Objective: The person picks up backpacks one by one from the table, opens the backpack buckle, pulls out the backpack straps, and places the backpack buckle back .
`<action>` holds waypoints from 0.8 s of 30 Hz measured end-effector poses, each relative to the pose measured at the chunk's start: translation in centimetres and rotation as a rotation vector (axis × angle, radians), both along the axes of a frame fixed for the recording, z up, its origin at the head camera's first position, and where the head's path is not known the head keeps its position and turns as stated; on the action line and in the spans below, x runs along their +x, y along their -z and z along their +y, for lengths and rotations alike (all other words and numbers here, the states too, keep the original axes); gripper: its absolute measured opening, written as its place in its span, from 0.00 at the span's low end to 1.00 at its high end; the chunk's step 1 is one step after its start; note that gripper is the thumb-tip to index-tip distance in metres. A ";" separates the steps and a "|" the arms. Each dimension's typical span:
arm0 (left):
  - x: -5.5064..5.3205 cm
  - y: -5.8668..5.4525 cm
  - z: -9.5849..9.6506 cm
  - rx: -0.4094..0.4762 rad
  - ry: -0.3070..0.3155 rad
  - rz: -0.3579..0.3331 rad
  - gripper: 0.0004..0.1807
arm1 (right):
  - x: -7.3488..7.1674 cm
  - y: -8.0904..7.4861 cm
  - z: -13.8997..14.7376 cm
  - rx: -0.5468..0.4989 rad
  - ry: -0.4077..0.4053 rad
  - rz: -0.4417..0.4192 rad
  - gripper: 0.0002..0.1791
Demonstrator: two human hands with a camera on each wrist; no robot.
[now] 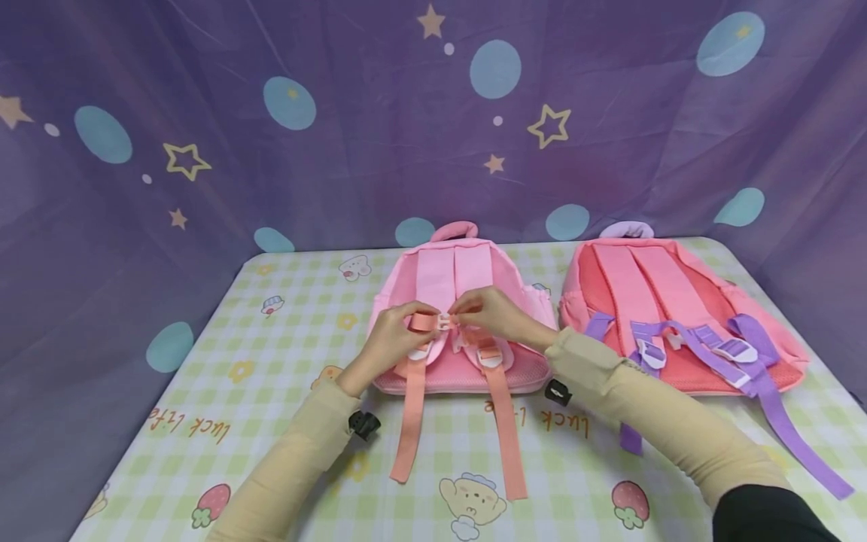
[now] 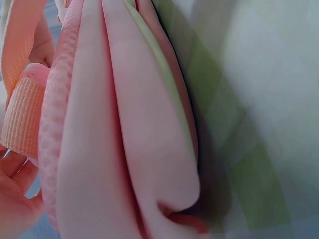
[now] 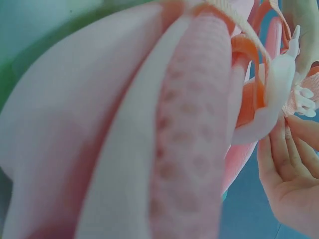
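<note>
A light pink backpack [image 1: 440, 263] lies on its front, straps up, in the middle of the table. Over its back, my left hand [image 1: 393, 335] pinches an orange chest strap [image 1: 424, 323] beside a small white buckle [image 1: 443, 322]. From the other side, my right hand [image 1: 497, 315] pinches the strap end at the buckle. White prongs [image 3: 305, 102] show by the right fingertips in the right wrist view; whether the two buckle halves are joined, I cannot tell. In the left wrist view the left hand [image 2: 17, 186] is partly cut off beside the backpack's side [image 2: 124, 124].
A second backpack [image 1: 609, 278], coral pink with purple straps [image 1: 789, 429], lies to the right, close to my right forearm. Two orange strap tails [image 1: 508, 436] hang toward the front over the checked tablecloth [image 1: 291, 361]. A purple curtain [image 1: 379, 150] stands behind the table.
</note>
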State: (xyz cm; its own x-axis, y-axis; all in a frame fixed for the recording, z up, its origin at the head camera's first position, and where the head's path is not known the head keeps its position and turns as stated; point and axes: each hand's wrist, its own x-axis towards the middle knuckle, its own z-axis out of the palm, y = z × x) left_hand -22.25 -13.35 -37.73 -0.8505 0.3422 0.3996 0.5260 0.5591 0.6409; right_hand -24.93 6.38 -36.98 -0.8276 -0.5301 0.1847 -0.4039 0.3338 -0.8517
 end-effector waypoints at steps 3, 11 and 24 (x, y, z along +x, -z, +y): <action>0.0 0.0 0.0 0.001 -0.003 0.000 0.14 | 0.1 -0.1 -0.1 -0.030 -0.001 -0.021 0.06; 0.1 -0.1 0.0 0.013 -0.018 -0.017 0.14 | 0.2 -0.1 0.1 -0.034 0.018 -0.058 0.08; 0.2 -0.1 -0.2 0.036 -0.001 -0.040 0.10 | 0.4 -0.2 -0.4 -0.005 0.042 -0.075 0.09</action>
